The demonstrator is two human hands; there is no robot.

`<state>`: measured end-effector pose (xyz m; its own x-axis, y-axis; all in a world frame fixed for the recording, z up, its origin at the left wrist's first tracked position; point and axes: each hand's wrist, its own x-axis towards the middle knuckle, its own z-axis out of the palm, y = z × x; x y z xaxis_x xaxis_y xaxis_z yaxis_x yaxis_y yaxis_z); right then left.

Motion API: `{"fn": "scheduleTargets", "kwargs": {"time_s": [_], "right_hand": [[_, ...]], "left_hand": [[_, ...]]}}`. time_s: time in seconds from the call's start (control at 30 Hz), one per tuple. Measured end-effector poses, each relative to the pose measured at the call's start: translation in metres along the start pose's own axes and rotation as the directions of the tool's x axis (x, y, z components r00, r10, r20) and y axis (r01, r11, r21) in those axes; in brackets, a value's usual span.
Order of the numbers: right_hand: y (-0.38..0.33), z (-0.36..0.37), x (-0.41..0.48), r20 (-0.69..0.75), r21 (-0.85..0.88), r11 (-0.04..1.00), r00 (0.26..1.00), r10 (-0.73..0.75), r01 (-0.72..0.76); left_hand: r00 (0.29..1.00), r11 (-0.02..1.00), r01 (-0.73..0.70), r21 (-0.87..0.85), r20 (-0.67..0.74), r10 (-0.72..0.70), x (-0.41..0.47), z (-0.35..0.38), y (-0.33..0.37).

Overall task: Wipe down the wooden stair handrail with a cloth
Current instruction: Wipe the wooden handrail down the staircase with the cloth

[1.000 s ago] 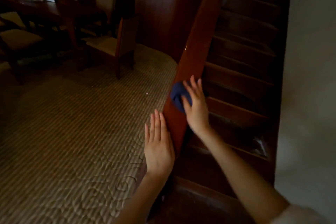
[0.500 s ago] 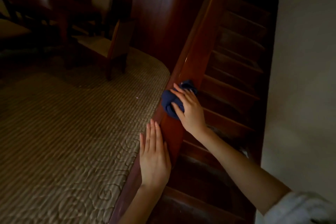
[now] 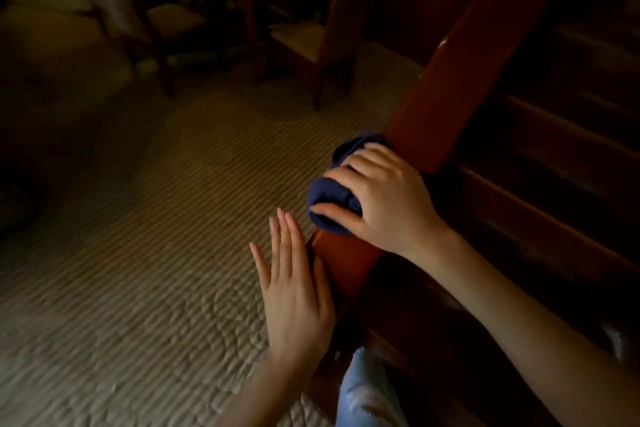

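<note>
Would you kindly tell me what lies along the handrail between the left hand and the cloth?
Nothing: the head view shows only a short bare stretch of handrail between left hand and cloth.

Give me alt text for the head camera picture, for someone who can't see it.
A person's right hand grips a dark blue cloth against a sloping wooden handrail, while the left hand lies flat, fingers straight, along its side lower down. The room is dim, with carpet and chairs to the left and stairs to the right.
</note>
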<state>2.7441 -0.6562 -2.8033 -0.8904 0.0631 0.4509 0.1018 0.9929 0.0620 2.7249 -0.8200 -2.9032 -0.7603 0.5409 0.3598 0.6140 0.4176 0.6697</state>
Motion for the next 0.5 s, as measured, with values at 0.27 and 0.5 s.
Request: {"fn": "scheduleTargets", "kwargs": {"time_s": [0.27, 0.5], "right_hand": [[0.015, -0.004, 0.005, 0.273, 0.198, 0.950, 0.917, -0.290, 0.242], [-0.003, -0.002, 0.060, 0.649, 0.202, 0.967, 0.718, -0.253, 0.158]], "left_hand": [[0.646, 0.730, 0.672, -0.123, -0.386, -0.659, -0.004, 0.037, 0.069], [0.445, 0.653, 0.727, -0.211, -0.579, -0.683, 0.006, 0.045, 0.080]]}}
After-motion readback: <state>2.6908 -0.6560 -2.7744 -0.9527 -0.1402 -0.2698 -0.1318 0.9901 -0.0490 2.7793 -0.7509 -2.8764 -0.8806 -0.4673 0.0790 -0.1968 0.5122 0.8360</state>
